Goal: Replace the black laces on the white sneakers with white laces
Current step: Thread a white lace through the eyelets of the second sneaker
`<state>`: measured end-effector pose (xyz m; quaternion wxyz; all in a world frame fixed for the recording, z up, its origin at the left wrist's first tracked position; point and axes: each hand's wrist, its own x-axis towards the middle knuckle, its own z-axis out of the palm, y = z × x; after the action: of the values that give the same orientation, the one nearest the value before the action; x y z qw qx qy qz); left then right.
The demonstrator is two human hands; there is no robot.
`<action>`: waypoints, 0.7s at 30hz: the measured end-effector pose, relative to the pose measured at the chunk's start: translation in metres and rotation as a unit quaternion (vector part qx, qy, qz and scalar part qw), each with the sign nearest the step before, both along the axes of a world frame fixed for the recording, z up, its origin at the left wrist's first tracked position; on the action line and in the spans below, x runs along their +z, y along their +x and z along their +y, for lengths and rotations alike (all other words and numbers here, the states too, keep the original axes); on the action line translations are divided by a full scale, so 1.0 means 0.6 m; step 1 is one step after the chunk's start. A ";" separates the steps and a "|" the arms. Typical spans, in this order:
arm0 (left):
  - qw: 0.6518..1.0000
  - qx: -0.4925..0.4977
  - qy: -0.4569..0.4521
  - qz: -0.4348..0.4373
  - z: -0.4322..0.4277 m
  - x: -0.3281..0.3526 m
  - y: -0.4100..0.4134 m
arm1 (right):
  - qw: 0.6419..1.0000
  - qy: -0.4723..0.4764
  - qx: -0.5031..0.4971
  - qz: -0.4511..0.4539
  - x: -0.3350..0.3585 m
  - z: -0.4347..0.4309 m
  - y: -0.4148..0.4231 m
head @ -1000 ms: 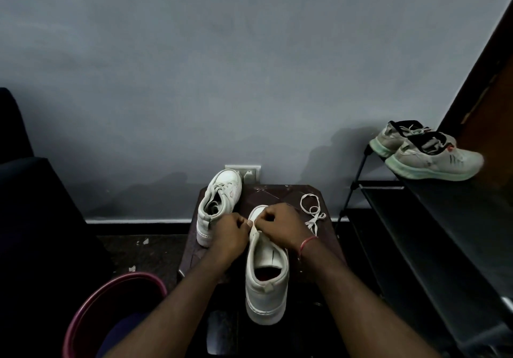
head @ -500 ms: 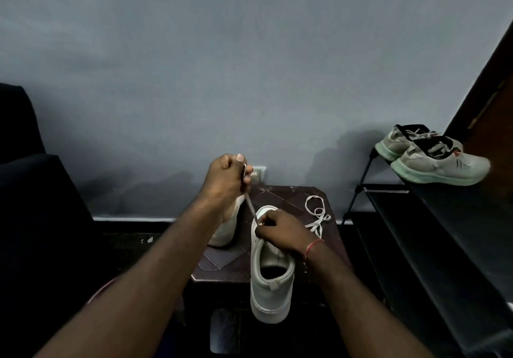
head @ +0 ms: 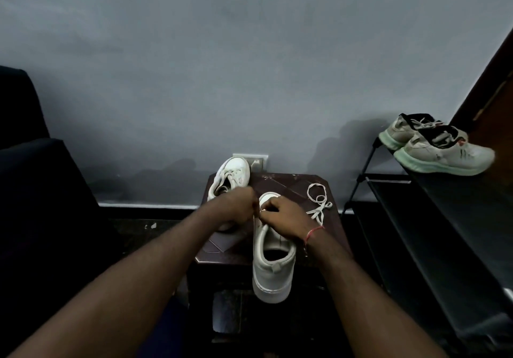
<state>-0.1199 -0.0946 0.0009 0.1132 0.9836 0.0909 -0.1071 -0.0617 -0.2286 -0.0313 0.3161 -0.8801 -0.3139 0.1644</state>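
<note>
A plain grey wall (head: 249,52) is rising behind the bench (head: 291,188), a small dark table. A white socket plate (head: 259,160) is sitting on the wall at the bench's far edge, and a pale skirting strip (head: 147,205) is running left of the bench. Further left a dark, possibly upholstered seat (head: 33,191) is looming. Right of the bench a black shoe rack (head: 444,218) is carrying grey trainers (head: 444,152), with a brown wooden panel (head: 497,107) beyond. Dim light is leaving the floor (head: 133,230) beside the bench nearly black.
</note>
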 end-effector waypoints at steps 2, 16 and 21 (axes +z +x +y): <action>0.979 0.051 -0.107 -0.164 0.004 0.004 -0.001 | 1.000 0.012 0.000 0.001 -0.002 -0.003 -0.001; 0.841 0.241 -0.336 -0.350 -0.037 -0.007 0.010 | 0.998 0.061 -0.002 0.016 -0.011 -0.010 0.001; 0.982 0.136 -0.014 -0.130 -0.036 -0.073 0.004 | 0.980 0.177 -0.063 0.071 -0.001 -0.049 0.032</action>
<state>-0.1174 -0.1160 -0.0430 0.1515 0.9658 0.2070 0.0371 -0.0427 -0.2583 -0.0320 0.4978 -0.8143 -0.2588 0.1484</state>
